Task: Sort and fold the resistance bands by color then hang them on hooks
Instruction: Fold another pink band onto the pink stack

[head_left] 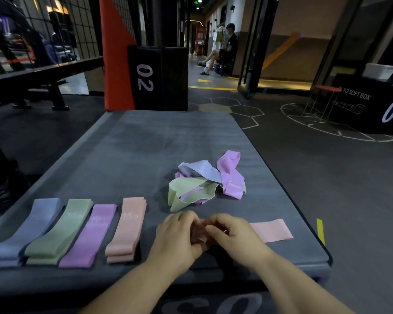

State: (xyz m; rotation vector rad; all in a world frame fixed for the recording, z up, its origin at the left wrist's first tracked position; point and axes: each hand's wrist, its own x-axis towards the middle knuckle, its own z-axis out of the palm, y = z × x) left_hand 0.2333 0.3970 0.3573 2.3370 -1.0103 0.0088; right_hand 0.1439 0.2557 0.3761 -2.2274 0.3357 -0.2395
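Observation:
A pink resistance band (271,230) lies flat on the grey mat (134,155), stretching right from under my hands. My left hand (177,234) and my right hand (229,232) meet over its left end, fingers curled and pinching the pink band. To the left lie folded stacks in a row: a blue stack (27,232), a green stack (59,232), a purple stack (89,234) and a pink stack (127,227). Behind my hands sits a loose tangle of bands (204,182): lavender-blue, pale green and purple.
The mat covers a low black box (213,300). A black box marked 02 (157,78) and an orange pad (116,53) stand behind it. A soft box marked 04 (372,105) is at the right. A person sits far back in the corridor (222,48).

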